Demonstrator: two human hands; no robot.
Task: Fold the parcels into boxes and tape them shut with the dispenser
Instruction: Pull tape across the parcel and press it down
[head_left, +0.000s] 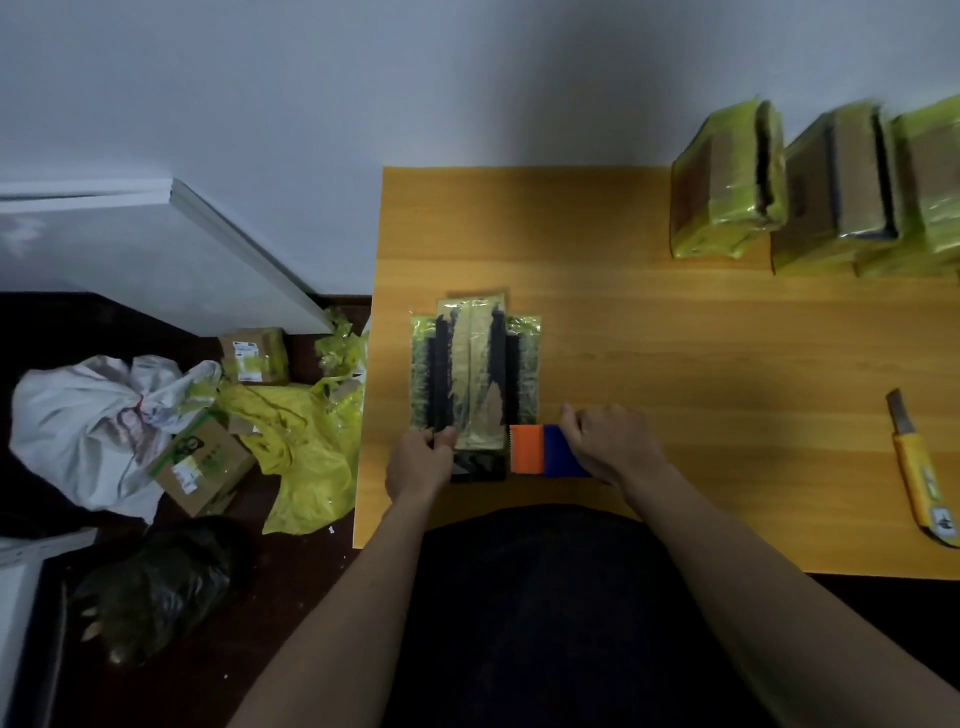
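dim, soft light | wide-angle edge bending | boxes (810, 192) top right blurred

Wide open tabletop (701, 353) right of the flattened box (475, 374) | taped boxes (821, 192) crowd the far right corner | knife (919, 467) lies near the right edge, well apart | dispenser (545, 451) and right hand (608, 441) sit just beside the flattened box's near right corner | left hand (418, 460) blocks its near left corner

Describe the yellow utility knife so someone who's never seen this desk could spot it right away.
Start at the wooden table and go to its near right corner. The utility knife lies there alone, well right of the right hand. Its yellow handle and bare metal blade set it apart from the orange-and-blue tape dispenser.
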